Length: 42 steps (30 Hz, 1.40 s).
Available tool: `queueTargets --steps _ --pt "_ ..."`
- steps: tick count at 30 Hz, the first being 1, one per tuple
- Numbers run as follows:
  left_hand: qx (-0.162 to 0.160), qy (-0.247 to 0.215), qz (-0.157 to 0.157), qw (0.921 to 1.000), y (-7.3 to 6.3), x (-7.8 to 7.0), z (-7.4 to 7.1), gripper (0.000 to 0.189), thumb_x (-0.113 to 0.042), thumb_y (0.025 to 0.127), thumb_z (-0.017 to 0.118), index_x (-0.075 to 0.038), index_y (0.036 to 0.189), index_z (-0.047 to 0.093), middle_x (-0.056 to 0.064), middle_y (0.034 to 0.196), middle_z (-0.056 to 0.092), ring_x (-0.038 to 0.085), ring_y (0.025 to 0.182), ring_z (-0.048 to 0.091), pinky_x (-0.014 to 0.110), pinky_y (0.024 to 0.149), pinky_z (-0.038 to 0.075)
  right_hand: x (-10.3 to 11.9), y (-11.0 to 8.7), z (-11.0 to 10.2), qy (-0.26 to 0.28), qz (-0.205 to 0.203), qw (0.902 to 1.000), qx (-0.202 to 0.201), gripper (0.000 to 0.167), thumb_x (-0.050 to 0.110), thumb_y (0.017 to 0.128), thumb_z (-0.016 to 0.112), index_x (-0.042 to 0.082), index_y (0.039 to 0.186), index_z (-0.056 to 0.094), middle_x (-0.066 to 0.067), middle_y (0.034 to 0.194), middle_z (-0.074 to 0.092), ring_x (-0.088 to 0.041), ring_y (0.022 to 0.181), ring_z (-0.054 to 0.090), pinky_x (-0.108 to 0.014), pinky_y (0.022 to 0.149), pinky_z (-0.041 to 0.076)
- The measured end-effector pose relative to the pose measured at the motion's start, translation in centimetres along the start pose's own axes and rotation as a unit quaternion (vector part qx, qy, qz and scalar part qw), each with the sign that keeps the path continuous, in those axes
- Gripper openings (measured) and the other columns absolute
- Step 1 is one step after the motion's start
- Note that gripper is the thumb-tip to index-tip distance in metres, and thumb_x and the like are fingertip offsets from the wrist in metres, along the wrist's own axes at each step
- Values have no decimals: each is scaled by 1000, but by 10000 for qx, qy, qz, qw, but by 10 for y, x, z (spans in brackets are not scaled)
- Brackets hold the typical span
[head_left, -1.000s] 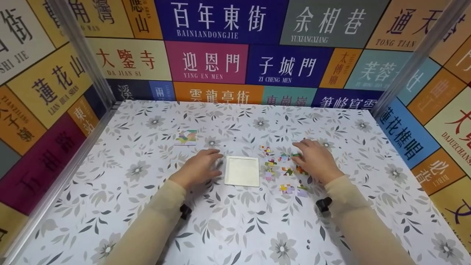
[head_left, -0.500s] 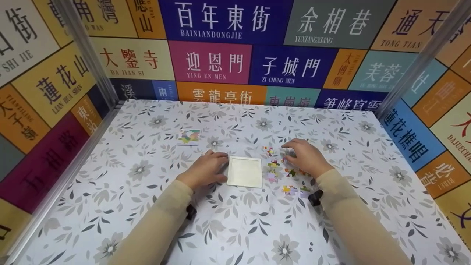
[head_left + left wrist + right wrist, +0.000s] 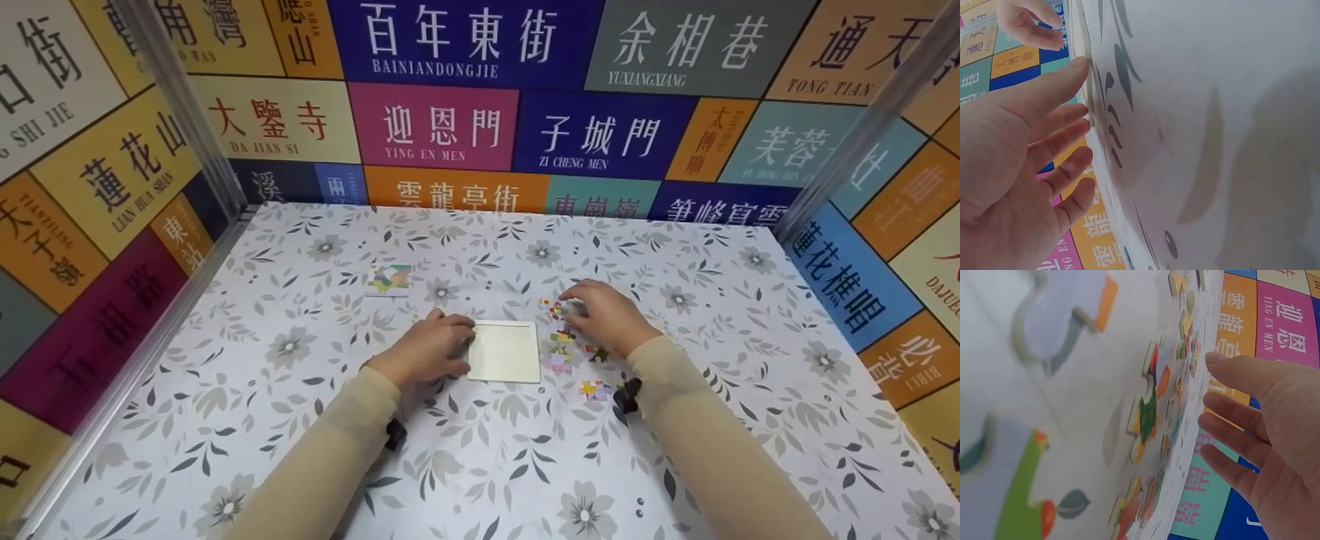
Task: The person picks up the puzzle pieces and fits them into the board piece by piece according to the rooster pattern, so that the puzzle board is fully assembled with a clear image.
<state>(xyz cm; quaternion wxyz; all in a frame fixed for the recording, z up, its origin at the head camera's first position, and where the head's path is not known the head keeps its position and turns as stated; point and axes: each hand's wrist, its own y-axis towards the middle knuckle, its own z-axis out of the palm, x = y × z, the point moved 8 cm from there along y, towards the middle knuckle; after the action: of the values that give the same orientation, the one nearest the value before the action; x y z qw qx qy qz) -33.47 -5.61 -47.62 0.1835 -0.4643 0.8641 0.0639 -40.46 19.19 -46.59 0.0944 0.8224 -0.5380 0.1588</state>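
In the head view, my left hand (image 3: 431, 349) is at the left edge of a shallow cream square puzzle tray (image 3: 504, 351). Its thumb (image 3: 1077, 63) and loosely bent fingers reach that edge in the left wrist view. My right hand (image 3: 606, 315) hovers over loose jigsaw puzzle pieces (image 3: 559, 363) to the right of the tray. In the right wrist view, its fingers (image 3: 1230, 458) are slightly bent, with nothing between them. A green and red piece (image 3: 1147, 415) lies on the table in that view. The right hand hides some of the pieces from the head camera.
A colourful square picture (image 3: 389, 279) lies behind and left of the tray. Another jigsaw piece pair (image 3: 594, 389) lies near the right wrist. Floral cloth covers the table (image 3: 480, 465), and walls with printed signs (image 3: 442, 124) enclose its back and sides.
My right hand has moved left across the pieces, toward the ones nearest the tray. My left hand has shifted slightly right and come up to the tray's left edge.
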Motion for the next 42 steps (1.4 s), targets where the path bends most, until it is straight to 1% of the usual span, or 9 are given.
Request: queueTargets --steps 4,7,10,14,19,26,30,35,42 --pt "1 -196 -22 9998 -1 0 0 55 -26 89 81 -5 137 65 7 153 55 30 129 50 46 110 44 1 3 3 56 14 10000 1 33 18 98 71 9 130 70 -12 135 65 -33 132 57 -52 115 44" --pt "5 -338 -157 9993 -2 2 3 56 -27 87 83 -7 136 66 5 154 54 28 130 50 46 111 44 -1 6 7 132 77 9999 39 33 18 97 71 10 129 70 -10 133 65 -31 128 60 -51 113 45" --pt "33 -387 -259 9989 -3 1 6 55 -28 87 83 -9 136 67 3 153 55 27 130 50 44 110 44 -4 7 12 213 137 9996 93 31 17 97 71 11 128 71 -8 130 66 -27 119 62 -49 109 49" --pt "107 -321 -248 9991 -1 -2 7 53 -30 87 82 -10 135 68 3 153 55 27 129 50 45 108 45 -8 6 15 304 243 9991 172 29 15 98 70 12 127 72 -7 124 67 -24 105 63 -47 98 53" --pt "198 -201 -290 9992 1 -2 6 55 -34 87 82 -10 134 68 2 154 54 26 126 50 46 107 45 -9 10 14 368 413 9983 171 24 17 98 71 15 123 74 -3 119 67 -21 97 63 -43 90 55" --pt "197 -192 -373 9989 1 1 4 56 -35 87 83 -10 134 66 1 153 54 26 126 50 44 108 45 -5 14 14 291 216 9993 15 15 16 98 71 17 112 77 -1 115 66 -20 94 62 -41 88 54" --pt "117 -202 -274 9994 1 -1 1 54 -34 86 83 -8 131 68 3 152 56 28 123 51 46 105 46 -2 13 11 137 59 9998 -151 11 16 97 73 17 106 78 -1 108 69 -20 90 62 -41 85 55" --pt "-23 17 -132 9999 2 -4 -4 54 -34 85 85 -6 128 69 6 148 59 32 119 52 50 101 47 0 11 4 -17 21 9993 -374 8 18 95 74 15 100 80 -4 102 72 -22 90 66 -44 85 57" --pt "135 218 -340 9991 4 -1 -3 55 -37 85 85 -9 130 69 3 149 58 30 123 51 54 106 44 -1 7 -3 -35 271 9983 -524 10 22 95 74 15 97 81 -5 107 76 -25 104 70 -47 93 57"
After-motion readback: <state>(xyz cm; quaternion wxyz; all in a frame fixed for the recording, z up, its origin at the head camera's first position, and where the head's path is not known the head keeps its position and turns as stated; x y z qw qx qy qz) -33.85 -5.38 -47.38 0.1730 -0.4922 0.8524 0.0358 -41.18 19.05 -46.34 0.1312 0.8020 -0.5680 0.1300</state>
